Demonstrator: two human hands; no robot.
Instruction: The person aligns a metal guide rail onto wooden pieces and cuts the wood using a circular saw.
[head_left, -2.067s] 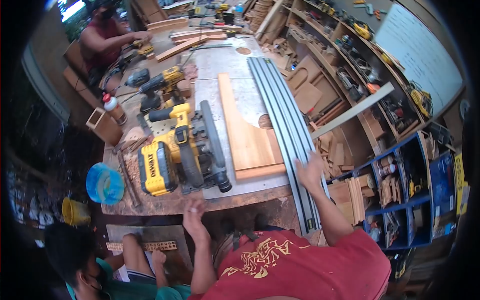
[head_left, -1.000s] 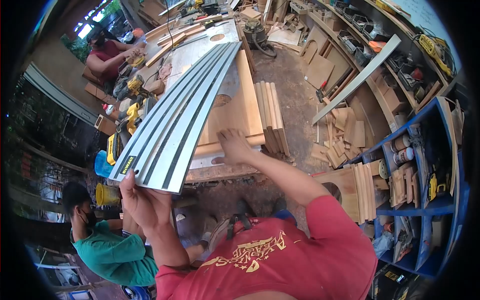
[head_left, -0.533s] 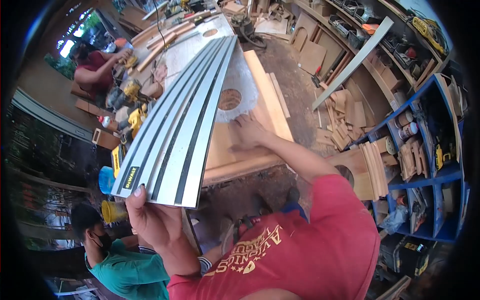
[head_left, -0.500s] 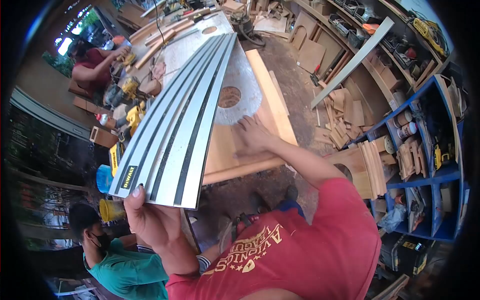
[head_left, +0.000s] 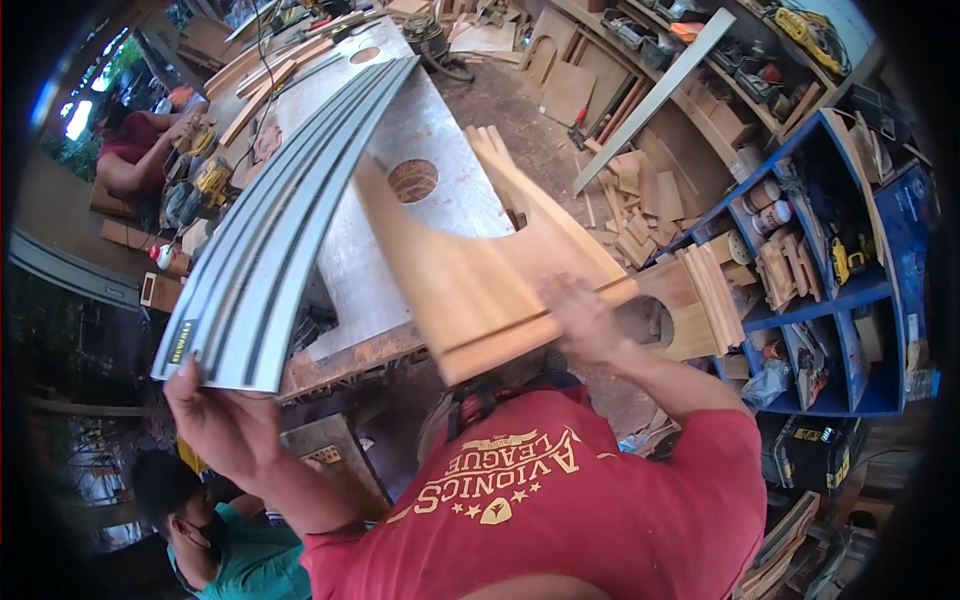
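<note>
The near end of a long metal guide rail (head_left: 285,220) is gripped by my left hand (head_left: 225,415), thumb on top beside the DeWalt label; its far end reaches over the workbench (head_left: 375,290). My right hand (head_left: 580,320) lies with fingers spread on a wooden panel (head_left: 470,280) that has a curved cut-out. The panel hangs partly over the bench's front edge, tilted. Whether my right thumb grips its underside is hidden.
A person in green (head_left: 235,550) sits at the lower left, and another person (head_left: 140,160) works at the bench's far left. Blue shelves (head_left: 870,300) and stacked panels (head_left: 705,300) stand right. Power tools (head_left: 210,185) lie behind the rail.
The rail went from the bench's right side into my left hand, raised on the left. My right hand let go of the rail and moved onto the panel, which has shifted right and toward me.
</note>
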